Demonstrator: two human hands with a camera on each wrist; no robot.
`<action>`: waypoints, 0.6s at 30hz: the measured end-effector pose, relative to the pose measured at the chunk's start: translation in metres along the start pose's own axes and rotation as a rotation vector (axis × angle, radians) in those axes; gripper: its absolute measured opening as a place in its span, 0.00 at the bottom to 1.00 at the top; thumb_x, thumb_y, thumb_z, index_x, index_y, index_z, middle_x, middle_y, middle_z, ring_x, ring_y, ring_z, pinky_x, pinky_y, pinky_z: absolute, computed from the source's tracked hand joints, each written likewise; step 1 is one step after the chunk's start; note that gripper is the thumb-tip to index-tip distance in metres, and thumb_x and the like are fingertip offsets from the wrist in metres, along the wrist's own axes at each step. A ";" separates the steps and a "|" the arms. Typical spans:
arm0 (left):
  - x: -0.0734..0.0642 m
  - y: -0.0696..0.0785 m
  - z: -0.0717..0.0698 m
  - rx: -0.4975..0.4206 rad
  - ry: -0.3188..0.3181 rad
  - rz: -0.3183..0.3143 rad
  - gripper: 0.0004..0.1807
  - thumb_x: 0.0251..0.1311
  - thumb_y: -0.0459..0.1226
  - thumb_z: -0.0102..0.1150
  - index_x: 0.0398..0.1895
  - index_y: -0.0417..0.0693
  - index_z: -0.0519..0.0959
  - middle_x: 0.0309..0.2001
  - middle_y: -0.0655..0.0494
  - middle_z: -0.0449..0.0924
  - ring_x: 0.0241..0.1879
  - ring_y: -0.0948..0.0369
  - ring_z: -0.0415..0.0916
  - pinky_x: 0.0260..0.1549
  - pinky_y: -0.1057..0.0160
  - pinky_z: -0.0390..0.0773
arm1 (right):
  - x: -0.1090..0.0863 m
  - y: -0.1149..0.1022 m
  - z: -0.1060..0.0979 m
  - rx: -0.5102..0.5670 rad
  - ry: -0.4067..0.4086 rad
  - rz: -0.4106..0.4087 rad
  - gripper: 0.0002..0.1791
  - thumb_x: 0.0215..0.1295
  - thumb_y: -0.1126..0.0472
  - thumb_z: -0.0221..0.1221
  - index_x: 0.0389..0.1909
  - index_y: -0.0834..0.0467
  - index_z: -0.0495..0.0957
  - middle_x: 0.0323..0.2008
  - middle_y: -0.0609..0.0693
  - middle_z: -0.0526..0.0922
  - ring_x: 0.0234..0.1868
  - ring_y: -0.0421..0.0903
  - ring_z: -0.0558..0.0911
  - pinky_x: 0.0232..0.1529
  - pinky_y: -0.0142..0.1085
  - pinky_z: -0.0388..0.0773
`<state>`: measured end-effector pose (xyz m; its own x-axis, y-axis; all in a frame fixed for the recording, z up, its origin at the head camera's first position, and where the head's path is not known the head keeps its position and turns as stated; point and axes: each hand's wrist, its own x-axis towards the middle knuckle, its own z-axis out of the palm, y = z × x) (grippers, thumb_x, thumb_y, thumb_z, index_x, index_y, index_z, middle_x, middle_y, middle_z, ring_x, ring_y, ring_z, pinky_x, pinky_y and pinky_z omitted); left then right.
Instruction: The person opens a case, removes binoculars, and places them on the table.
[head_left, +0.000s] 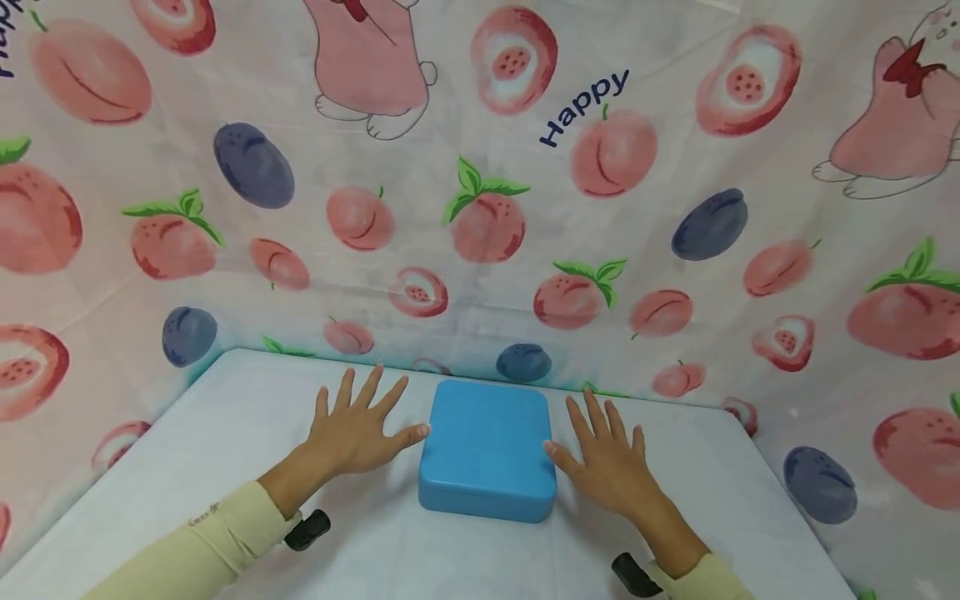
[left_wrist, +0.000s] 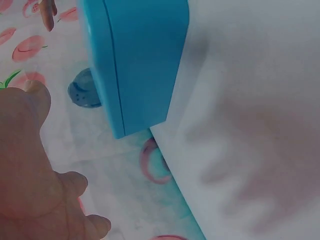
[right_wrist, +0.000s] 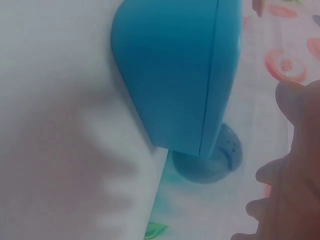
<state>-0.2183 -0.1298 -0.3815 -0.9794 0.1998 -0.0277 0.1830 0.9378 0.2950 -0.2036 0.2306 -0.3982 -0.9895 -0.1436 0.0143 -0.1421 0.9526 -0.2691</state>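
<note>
A blue lidded box (head_left: 487,446) with rounded corners stands on the white table, its lid on top and a seam line running along its side in both wrist views. To its left my left hand (head_left: 352,433) is spread, palm down, the thumb tip right at the box's left edge. On the other side my right hand (head_left: 611,462) is spread the same way, its thumb tip close by the right edge. Neither hand holds anything. Each casts a soft shadow on the table in its wrist view. What the box contains is hidden under the lid.
The white table (head_left: 360,550) reaches back to a hanging cloth (head_left: 420,200) printed with peaches, blue fruit and rabbits. The box stands near the table's back edge. A dark wrist camera (head_left: 307,530) sits at the left cuff, another (head_left: 636,575) at the right.
</note>
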 end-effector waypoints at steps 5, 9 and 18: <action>0.001 -0.002 0.005 0.009 -0.005 -0.003 0.52 0.65 0.76 0.43 0.85 0.62 0.52 0.86 0.42 0.42 0.83 0.30 0.32 0.74 0.20 0.35 | -0.001 0.001 0.004 0.008 -0.007 0.009 0.51 0.73 0.25 0.46 0.85 0.52 0.46 0.86 0.59 0.39 0.84 0.70 0.38 0.73 0.81 0.30; 0.002 -0.004 0.008 0.013 -0.010 -0.007 0.52 0.65 0.76 0.43 0.85 0.62 0.53 0.86 0.42 0.42 0.83 0.30 0.31 0.74 0.20 0.35 | -0.003 0.002 0.007 0.018 -0.015 0.025 0.51 0.73 0.27 0.47 0.85 0.53 0.47 0.86 0.59 0.39 0.84 0.70 0.38 0.73 0.81 0.30; 0.004 -0.005 0.013 0.016 -0.015 -0.014 0.52 0.64 0.76 0.45 0.85 0.61 0.54 0.86 0.41 0.42 0.83 0.30 0.30 0.75 0.21 0.34 | -0.007 0.001 0.015 0.018 -0.019 0.026 0.50 0.74 0.28 0.49 0.85 0.52 0.48 0.86 0.60 0.41 0.84 0.70 0.39 0.73 0.81 0.33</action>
<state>-0.2223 -0.1297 -0.3954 -0.9806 0.1907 -0.0466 0.1705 0.9450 0.2793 -0.1963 0.2283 -0.4133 -0.9922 -0.1244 -0.0112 -0.1160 0.9512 -0.2860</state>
